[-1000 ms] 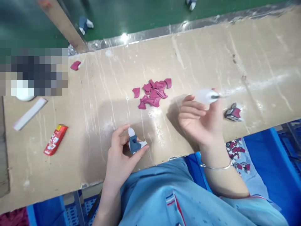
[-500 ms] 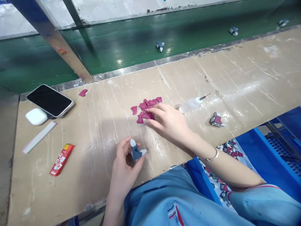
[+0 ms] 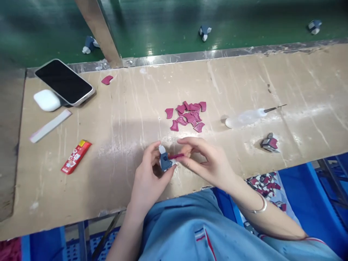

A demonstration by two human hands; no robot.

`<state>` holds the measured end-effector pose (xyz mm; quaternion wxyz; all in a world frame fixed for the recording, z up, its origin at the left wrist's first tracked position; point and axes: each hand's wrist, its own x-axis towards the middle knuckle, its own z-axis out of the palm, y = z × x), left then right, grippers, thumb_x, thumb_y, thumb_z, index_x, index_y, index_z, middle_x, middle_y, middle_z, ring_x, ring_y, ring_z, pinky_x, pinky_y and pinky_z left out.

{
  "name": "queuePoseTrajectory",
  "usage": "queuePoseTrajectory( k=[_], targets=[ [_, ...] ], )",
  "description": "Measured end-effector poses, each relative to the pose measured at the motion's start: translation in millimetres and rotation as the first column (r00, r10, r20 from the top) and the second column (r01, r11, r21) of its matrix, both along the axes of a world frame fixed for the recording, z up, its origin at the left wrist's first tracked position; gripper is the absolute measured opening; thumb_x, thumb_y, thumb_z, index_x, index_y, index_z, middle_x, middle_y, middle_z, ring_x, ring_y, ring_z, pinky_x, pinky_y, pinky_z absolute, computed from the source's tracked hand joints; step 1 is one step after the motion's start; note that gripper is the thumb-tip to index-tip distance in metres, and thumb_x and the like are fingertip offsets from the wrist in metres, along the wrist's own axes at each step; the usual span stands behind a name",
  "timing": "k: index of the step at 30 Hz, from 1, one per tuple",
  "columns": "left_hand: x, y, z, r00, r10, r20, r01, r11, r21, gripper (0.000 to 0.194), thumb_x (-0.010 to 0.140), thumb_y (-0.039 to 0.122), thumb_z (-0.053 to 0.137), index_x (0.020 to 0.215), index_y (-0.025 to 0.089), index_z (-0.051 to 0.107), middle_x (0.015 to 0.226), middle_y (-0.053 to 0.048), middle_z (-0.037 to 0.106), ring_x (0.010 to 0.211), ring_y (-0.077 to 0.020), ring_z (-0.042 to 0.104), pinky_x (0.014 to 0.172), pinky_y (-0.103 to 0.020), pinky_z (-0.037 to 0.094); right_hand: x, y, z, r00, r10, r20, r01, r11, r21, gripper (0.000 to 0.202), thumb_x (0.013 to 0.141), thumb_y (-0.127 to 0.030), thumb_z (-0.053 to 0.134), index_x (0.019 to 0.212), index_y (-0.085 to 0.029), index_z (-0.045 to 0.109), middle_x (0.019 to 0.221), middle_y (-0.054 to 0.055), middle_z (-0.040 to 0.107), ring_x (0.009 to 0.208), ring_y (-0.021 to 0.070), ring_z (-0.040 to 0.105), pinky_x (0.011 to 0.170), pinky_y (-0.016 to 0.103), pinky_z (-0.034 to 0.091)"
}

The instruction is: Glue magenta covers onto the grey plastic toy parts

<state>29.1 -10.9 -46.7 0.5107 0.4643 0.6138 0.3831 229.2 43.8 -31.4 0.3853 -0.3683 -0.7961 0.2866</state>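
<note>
My left hand (image 3: 152, 174) grips a small blue and light-grey plastic part (image 3: 165, 161) between thumb and fingers, just above the bench near its front edge. Pinched in my right hand (image 3: 206, 159) is a flat maroon plastic piece (image 3: 177, 156), seen edge-on, its tip at the blue part. Whether the two touch is hard to tell. Beyond the hands lies a loose pile of maroon pieces (image 3: 189, 118). To the right rests a translucent squeeze bottle (image 3: 244, 119) with a thin dark needle tip. A part with a maroon piece on it (image 3: 270, 143) sits nearer the right front edge.
At left lie a phone (image 3: 63, 81), a white case (image 3: 47, 100), a pale strip (image 3: 50, 125) and a red packet (image 3: 76, 156). Several blue-grey parts (image 3: 204, 32) rest on the green surface behind a metal post (image 3: 102, 32). Blue bins (image 3: 310, 203) stand below the bench.
My right hand has drawn back from the maroon pile with one piece and come beside the part in my left hand. The view has shifted, and another blue-grey part shows behind the post.
</note>
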Motion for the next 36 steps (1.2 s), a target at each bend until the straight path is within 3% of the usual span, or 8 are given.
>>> queuePoseTrajectory(
  k=[4,7,10,15,22,28,32,36],
  targets=[
    [3,1,1.9,1.000,0.008,-0.027,-0.008,1.000,0.011,0.059,0.085,0.032,0.079,0.140,0.026,0.058,0.109,-0.003,0.086,0.089,-0.0203,0.084,0.075,-0.030,0.064,-9,-12,-8.5,1.000,0.001,-0.013,0.001,0.988,0.157,0.016,0.106,-0.012,0.072,0.116,-0.022,0.079,0.098,0.004,0.085,0.083,0.0164,0.081,0.073,0.027,0.069],
    [3,0,1.5,0.999,0.021,-0.044,-0.021,1.000,0.012,0.060,0.084,0.030,0.079,0.141,0.026,0.059,0.107,-0.002,0.086,0.085,-0.0191,0.083,0.075,-0.030,0.063,-9,-13,-16.2,0.998,-0.003,0.064,-0.016,0.957,0.290,0.027,0.107,-0.007,0.066,0.125,-0.023,0.080,0.102,0.006,0.085,0.085,0.0176,0.081,0.072,0.030,0.070],
    [3,0,1.9,0.998,0.017,-0.063,-0.016,1.000,0.009,0.060,0.083,0.028,0.077,0.140,0.026,0.060,0.104,-0.001,0.086,0.084,-0.0195,0.083,0.074,-0.030,0.063,-8,-14,-19.9,0.996,0.042,0.079,-0.066,0.940,0.334,0.028,0.110,-0.009,0.061,0.129,-0.020,0.078,0.103,0.008,0.085,0.088,0.0184,0.081,0.074,0.031,0.071],
    [2,0,3.6,0.998,0.000,-0.067,0.001,1.000,0.007,0.060,0.086,0.028,0.075,0.143,0.027,0.057,0.108,-0.001,0.088,0.093,-0.0213,0.086,0.082,-0.032,0.065,-8,-19,-18.4,0.992,0.097,0.076,-0.116,0.943,0.313,0.028,0.109,-0.005,0.061,0.128,-0.015,0.079,0.104,0.009,0.085,0.098,0.0190,0.082,0.081,0.030,0.071],
    [1,-3,2.0,0.997,-0.014,-0.081,0.014,1.000,0.001,0.059,0.087,0.027,0.074,0.144,0.027,0.057,0.115,-0.001,0.088,0.100,-0.0216,0.087,0.087,-0.033,0.067,-9,-16,-22.0,0.991,0.113,0.076,-0.131,0.942,0.309,0.029,0.113,-0.011,0.056,0.127,-0.019,0.080,0.102,0.007,0.085,0.092,0.0176,0.080,0.078,0.030,0.070],
    [2,-2,1.3,0.995,-0.021,-0.102,0.021,1.000,0.001,0.059,0.087,0.028,0.075,0.143,0.028,0.058,0.115,-0.001,0.088,0.101,-0.0224,0.087,0.089,-0.035,0.067,-10,-16,-23.9,0.991,0.122,0.062,-0.135,0.943,0.303,0.026,0.112,-0.010,0.057,0.126,-0.015,0.079,0.102,0.008,0.084,0.092,0.0176,0.078,0.078,0.030,0.069],
    [3,-2,-0.4,0.995,0.009,-0.095,-0.008,1.000,0.012,0.058,0.085,0.026,0.076,0.141,0.028,0.059,0.113,-0.001,0.087,0.098,-0.0226,0.087,0.085,-0.034,0.068,-10,-15,-26.4,0.990,0.142,-0.010,-0.138,0.975,0.177,0.031,0.112,-0.014,0.058,0.132,-0.022,0.080,0.103,0.006,0.082,0.089,0.0184,0.077,0.077,0.035,0.069],
    [3,-5,-1.3,0.998,0.051,-0.037,-0.049,0.997,0.054,0.061,0.084,0.020,0.077,0.142,0.029,0.059,0.112,0.001,0.086,0.098,-0.0186,0.087,0.085,-0.029,0.067,-12,-14,-25.5,0.990,0.139,-0.020,-0.136,0.986,0.095,0.028,0.113,-0.017,0.059,0.124,-0.025,0.084,0.104,0.006,0.082,0.095,0.0203,0.074,0.086,0.039,0.070]
  ],
)
